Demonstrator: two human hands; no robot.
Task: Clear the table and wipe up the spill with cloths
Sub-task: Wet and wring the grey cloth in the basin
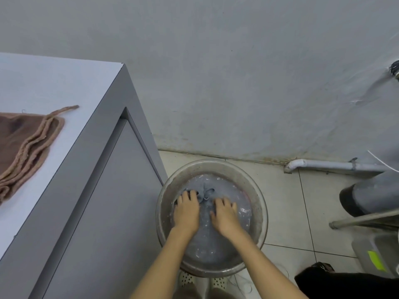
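**On the Tiled Floor, Both Hands Work a Grey Cloth in a Metal Basin**

Below the counter's right edge, a round metal basin (258,203) sits on the pale floor tiles (280,190), its left rim just beside the counter's grey side panel (108,212) and its far rim near the foot of the wall (216,83). A grey cloth (206,194) lies soaked in the shallow cloudy water, bunched into folds toward the basin's far half, with a small loop of fabric raised between the two hands. The left hand (186,212) presses down on the cloth's left part, fingers spread and curling into the wet fabric; whether this grip is clamped on the cloth or only pressing cannot be told. The right hand (224,216) lies just right of it, fingers bent over the cloth, its grip equally unclear. The two hands are near each other but apart, with the cloth's raised ridge between them.

On the white counter (54,83), near its left edge, a brown cloth (23,141) lies flat in layered folds, one corner trailing toward the counter's far side. Open tile runs right of the basin up to a white pipe (323,164) along the wall's foot, a grey cylindrical object (371,197) and a pale plastic bin (371,253) at the right edge. Perforated white shoes (187,279) show just under the basin's near rim.
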